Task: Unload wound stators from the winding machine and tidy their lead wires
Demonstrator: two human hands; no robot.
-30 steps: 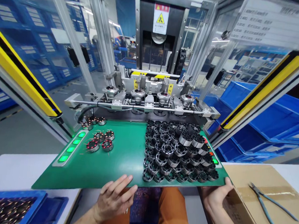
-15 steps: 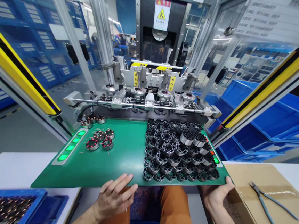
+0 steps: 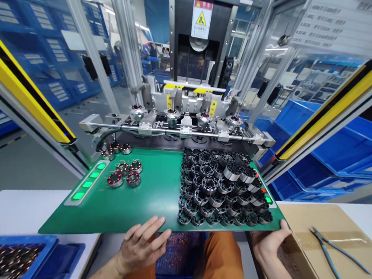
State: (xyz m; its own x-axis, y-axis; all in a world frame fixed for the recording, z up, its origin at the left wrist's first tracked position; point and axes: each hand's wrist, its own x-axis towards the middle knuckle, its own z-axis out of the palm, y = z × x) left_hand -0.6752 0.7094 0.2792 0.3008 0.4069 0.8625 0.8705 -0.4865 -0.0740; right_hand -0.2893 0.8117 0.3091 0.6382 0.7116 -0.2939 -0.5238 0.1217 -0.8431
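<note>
Green worktop (image 3: 157,191), blue shelving (image 3: 22,34) beyond; left hand (image 3: 142,245) unclenched at edge; right hand (image 3: 268,245) at corner, grip unclear

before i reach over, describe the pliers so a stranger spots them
Start at the green worktop, then go past its right end, beyond the right hand, to the cardboard box. The pliers lie on top. Two long, spread bluish handles set them apart from the brown cardboard.

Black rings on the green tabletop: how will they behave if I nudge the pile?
The stacked rings could slide or topple, since upper ones sit on others. Their metallic sides suggest stiff pieces, probably heavy for their size. Being round, one tipped on edge might roll across the tabletop.
</note>
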